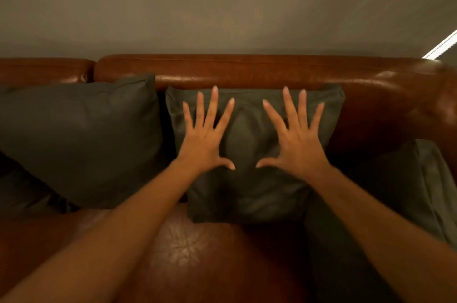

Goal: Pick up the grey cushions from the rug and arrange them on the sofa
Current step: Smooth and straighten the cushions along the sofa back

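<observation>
Both hands lie flat with fingers spread wide, gripping nothing. Left hand (206,140) and right hand (294,140) press side by side on the front of the middle cushion (249,194), thumbs pointing toward each other with a dent in the fabric between them. That grey cushion stands upright on the brown leather sofa (247,70), leaning against its backrest. A second cushion (81,137) leans on the backrest just left of the middle one, their edges close or touching. A third cushion (405,194) sits to the right of the middle one, by the sofa's armrest, partly behind the right forearm.
</observation>
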### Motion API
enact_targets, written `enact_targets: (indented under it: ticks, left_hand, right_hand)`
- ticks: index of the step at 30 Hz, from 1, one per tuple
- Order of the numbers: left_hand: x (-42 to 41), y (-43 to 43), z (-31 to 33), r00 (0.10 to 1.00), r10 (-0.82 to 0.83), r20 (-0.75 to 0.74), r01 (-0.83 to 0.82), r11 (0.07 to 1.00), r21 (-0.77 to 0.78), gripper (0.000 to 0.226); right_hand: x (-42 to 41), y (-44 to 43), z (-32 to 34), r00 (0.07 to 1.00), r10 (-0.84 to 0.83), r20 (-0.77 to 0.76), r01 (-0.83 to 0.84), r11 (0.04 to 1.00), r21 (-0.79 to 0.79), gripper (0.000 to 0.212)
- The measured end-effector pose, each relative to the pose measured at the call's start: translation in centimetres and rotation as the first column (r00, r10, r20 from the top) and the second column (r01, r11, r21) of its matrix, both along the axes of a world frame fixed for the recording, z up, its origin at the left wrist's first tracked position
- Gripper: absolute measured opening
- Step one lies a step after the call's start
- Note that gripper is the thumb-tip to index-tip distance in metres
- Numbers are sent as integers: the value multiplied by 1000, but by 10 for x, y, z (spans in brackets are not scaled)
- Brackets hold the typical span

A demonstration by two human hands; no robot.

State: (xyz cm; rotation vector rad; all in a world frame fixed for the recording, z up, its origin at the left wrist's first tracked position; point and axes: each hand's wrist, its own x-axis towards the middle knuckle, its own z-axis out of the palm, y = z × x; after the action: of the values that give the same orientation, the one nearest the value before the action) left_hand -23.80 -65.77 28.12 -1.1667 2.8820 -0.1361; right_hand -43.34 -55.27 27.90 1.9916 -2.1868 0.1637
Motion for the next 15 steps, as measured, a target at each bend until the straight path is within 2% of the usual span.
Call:
enact_targets:
  ticks: [1, 3, 5, 6, 10, 12, 15]
  left_hand:
    - [-4, -14, 8, 999, -9, 37, 8, 1000, 16, 155]
    - [-10, -36, 16, 993, -38, 115, 28, 996, 85, 153]
    - [-17, -51, 15, 983, -58, 174, 36, 991, 130, 153]
    - [-21, -55, 12, 981, -57, 187, 32, 990, 138, 153]
    - [-30, -61, -1, 986, -6, 164, -12, 994, 111, 149]
    - [-35, -67, -8, 988, 4, 156, -18, 996, 90, 150]
    - [-40, -74, -14, 986, 5, 168, -17, 997, 74, 151]
  right_hand:
    - [-9, -15, 12, 999, 17, -36, -16, 999, 37, 142]
    - [-22, -39, 30, 995, 41, -93, -21, 978, 207, 147]
    - [-31, -54, 33, 997, 8, -83, 23, 928, 371, 148]
    - [-33, -59, 29, 997, -24, -74, 52, 914, 402, 148]
    - [-33, -74, 15, 992, -75, -104, 110, 915, 388, 139]
    - [-34, -80, 1, 986, -71, -150, 116, 941, 318, 137]
    - [-35, -83, -11, 991, -53, -122, 82, 965, 248, 133]
